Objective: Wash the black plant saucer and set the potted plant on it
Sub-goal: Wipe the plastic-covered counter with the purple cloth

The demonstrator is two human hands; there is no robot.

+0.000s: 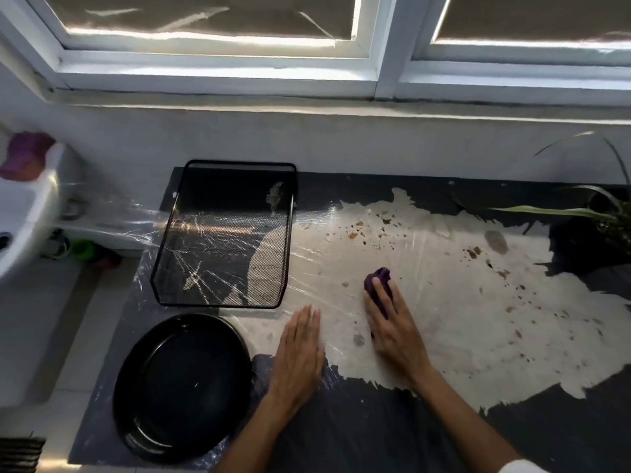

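Observation:
The round black plant saucer [182,384] lies at the near left of the counter, empty and glossy. The potted plant [596,230], with long striped leaves in a dark pot, stands at the far right edge. My left hand [298,353] lies flat with straight fingers on the plastic-covered counter, just right of the saucer. My right hand [392,326] presses a purple cloth [377,281] onto the pale part of the counter, its fingers lying over the cloth.
A black mesh tray [191,233] sits behind the saucer. Clear plastic film [334,254] covers the counter, with brown soil crumbs [474,252] scattered toward the plant. A white sink [24,213] with a purple sponge [25,158] is at the left. Windows run along the back.

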